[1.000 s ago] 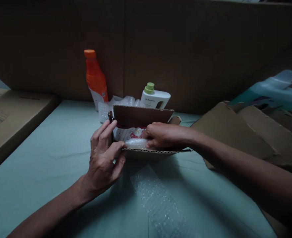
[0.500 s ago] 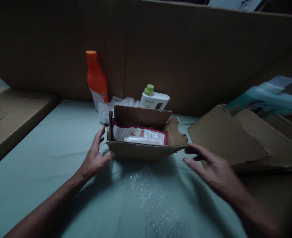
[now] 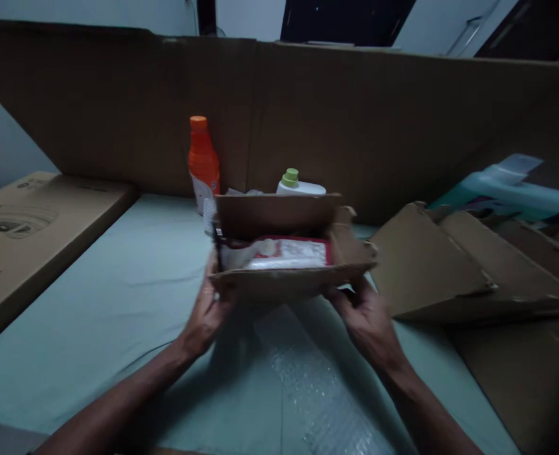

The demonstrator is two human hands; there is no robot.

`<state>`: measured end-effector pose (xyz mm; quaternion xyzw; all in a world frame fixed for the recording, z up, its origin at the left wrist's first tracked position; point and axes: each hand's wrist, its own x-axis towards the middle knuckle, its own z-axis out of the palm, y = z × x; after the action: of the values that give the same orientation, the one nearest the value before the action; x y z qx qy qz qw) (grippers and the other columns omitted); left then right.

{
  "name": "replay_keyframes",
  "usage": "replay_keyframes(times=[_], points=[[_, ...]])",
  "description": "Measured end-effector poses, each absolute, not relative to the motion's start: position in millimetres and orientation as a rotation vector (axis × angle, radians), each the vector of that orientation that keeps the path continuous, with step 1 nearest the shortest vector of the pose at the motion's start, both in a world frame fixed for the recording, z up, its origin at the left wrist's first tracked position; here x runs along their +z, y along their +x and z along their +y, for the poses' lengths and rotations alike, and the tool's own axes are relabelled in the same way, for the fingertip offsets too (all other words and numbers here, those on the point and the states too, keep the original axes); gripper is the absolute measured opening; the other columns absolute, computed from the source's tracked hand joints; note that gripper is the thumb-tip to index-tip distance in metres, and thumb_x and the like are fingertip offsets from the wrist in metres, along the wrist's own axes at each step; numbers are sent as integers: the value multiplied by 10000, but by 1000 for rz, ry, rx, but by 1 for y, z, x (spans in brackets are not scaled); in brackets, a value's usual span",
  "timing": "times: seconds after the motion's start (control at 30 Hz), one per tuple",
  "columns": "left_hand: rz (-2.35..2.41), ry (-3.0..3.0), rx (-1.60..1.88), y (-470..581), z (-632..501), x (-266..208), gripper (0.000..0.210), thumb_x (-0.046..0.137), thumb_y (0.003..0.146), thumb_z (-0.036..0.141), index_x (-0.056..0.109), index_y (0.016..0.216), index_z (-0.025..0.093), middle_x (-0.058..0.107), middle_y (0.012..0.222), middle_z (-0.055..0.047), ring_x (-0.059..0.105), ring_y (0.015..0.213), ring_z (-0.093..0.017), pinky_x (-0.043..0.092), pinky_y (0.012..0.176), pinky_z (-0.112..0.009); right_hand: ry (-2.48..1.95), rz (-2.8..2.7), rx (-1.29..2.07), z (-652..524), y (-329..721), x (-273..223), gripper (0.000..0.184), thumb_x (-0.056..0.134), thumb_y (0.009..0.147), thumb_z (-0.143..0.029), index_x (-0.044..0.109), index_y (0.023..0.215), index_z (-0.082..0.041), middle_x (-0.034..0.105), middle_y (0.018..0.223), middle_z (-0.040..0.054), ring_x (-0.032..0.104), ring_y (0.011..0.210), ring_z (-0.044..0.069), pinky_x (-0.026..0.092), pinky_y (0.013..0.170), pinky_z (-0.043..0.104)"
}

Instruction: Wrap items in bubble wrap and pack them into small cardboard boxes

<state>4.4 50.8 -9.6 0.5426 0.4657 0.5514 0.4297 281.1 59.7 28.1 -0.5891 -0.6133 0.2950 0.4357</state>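
Observation:
Between my hands is a small open cardboard box (image 3: 279, 287), its top flaps up. My left hand (image 3: 208, 319) grips its left end, thumb on the front wall. At the lower right corner, my right hand (image 3: 362, 313) holds the box with its fingers partly hidden beneath. Inside lies a red-and-white printed packet (image 3: 303, 249), with what looks like clear wrap along its front. Motion blurs the box and fingers a little. A strip of bubble wrap (image 3: 317, 392) lies on the cloth in front of the box.
Behind the box stand an orange bottle (image 3: 203, 161) and a white bottle with a green cap (image 3: 303, 188). A tall cardboard panel (image 3: 379, 120) closes off the back. Flattened cartons (image 3: 450, 259) and a teal bottle (image 3: 507, 186) are on the right; a flat printed carton (image 3: 52, 221) lies left.
Both hands have closed on the box, which appears slightly raised and tilted. My right hand moved inward to its corner. The camera view has tipped up and shifted left.

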Motion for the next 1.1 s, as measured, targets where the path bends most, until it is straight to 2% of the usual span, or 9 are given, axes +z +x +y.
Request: replay_keyframes(times=[0.17, 0.3, 0.37, 0.47, 0.57, 0.77, 0.87, 0.97, 1.1], points=[[1479, 1366, 1490, -63, 22, -10, 657, 550, 913, 637, 548, 1407, 205, 603, 1382, -107, 367, 1459, -341, 245, 1241, -447, -1204, -1778, 935, 97, 199, 22, 365, 601, 883, -365, 620, 1201, -189, 704, 1099, 71, 649, 850, 200, 544, 775, 345], [1632, 1273, 1557, -87, -10, -27, 606, 564, 937, 555, 491, 1439, 223, 567, 1410, -103, 361, 1469, -306, 221, 1254, -434, -997, -1937, 1051, 128, 154, 5, 390, 573, 888, -320, 609, 1251, -181, 700, 1153, 69, 642, 945, 206, 533, 831, 348], [1698, 1191, 1535, -98, -20, -40, 708, 635, 897, 538, 409, 1491, 227, 499, 1482, -122, 335, 1486, -315, 237, 1248, -457, -950, -1952, 1078, 136, 144, -2, 448, 556, 908, -328, 569, 1334, -191, 680, 1228, 83, 641, 1007, 216, 533, 860, 359], [1746, 1157, 1459, -124, -20, -60, 1014, 804, 750, 492, 255, 1566, 245, 352, 1592, -149, 291, 1508, -354, 244, 1241, -509, -991, -1910, 1107, 138, 141, -16, 525, 565, 926, -380, 497, 1416, -206, 641, 1314, 117, 636, 1111, 244, 546, 884, 385], [1690, 1248, 1353, -150, -6, -71, 1277, 905, 605, 369, 122, 1606, 242, 322, 1601, -182, 310, 1495, -392, 230, 1237, -563, -1058, -1876, 1138, 133, 142, -36, 572, 608, 912, -451, 469, 1415, -218, 610, 1359, 138, 605, 1219, 276, 554, 916, 410], [1489, 1352, 1388, -163, 25, -68, 1347, 923, 538, 260, 113, 1614, 229, 386, 1554, -195, 355, 1463, -414, 243, 1232, -577, -1122, -1762, 1142, 137, 118, -66, 536, 611, 913, -491, 452, 1368, -256, 619, 1324, 124, 672, 1059, 249, 586, 874, 398], [1590, 1288, 1459, -170, 26, -59, 1324, 923, 538, 256, 140, 1606, 239, 358, 1573, -194, 374, 1446, -423, 292, 1212, -571, -1094, -1827, 1097, 159, 88, -60, 569, 617, 899, -483, 459, 1383, -229, 631, 1307, 123, 657, 1080, 259, 580, 890, 414], [1648, 1149, 1539, -195, 30, -45, 1271, 895, 597, 284, 111, 1598, 308, 337, 1592, -165, 450, 1398, -379, 400, 1149, -544, -998, -1936, 1114, 196, 35, -40, 618, 603, 890, -457, 440, 1422, -187, 630, 1313, 135, 619, 1165, 280, 558, 938, 454], [1804, 980, 1782, -252, 57, -27, 1238, 879, 597, 298, 118, 1571, 351, 474, 1462, -134, 610, 1224, -303, 553, 974, -471, -798, -2044, 1056, 245, -67, 0, 726, 595, 854, -382, 360, 1505, -162, 553, 1436, 156, 513, 1333, 302, 462, 1082, 514]])
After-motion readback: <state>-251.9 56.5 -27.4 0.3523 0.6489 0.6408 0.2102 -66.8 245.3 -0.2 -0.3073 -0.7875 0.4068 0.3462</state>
